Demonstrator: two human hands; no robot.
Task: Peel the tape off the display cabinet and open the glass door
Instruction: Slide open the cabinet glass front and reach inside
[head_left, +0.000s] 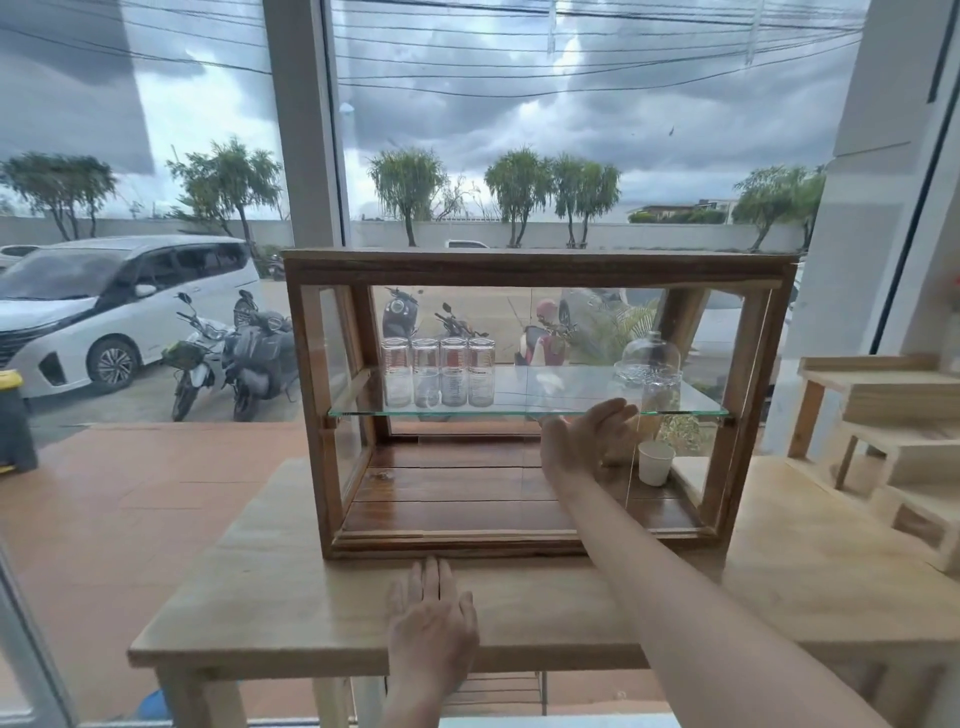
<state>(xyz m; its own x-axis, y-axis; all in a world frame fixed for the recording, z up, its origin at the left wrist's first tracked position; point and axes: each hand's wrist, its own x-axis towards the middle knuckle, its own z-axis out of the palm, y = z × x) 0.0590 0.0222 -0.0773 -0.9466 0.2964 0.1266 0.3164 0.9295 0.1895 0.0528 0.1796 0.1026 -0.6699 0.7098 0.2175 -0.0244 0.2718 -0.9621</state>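
Observation:
The wooden display cabinet (535, 265) stands on a light wooden table (291, 587) in front of a big window. My right hand (587, 441) reaches in at the cabinet's front, below the glass shelf (524, 410). Its fingers lie flat and together against the left edge of the glass door pane (631, 467), which stands over the right part of the front. The left part of the front looks uncovered. My left hand (431, 623) rests palm down on the table just before the cabinet's bottom rail, holding nothing. I see no tape.
Several upturned glasses (439, 371) and a glass dome (649, 356) stand on the shelf, with a white paper cup (655, 462) on the cabinet floor at the right. A stepped wooden stand (893, 415) sits to the right. Cars and motorbikes are parked outside.

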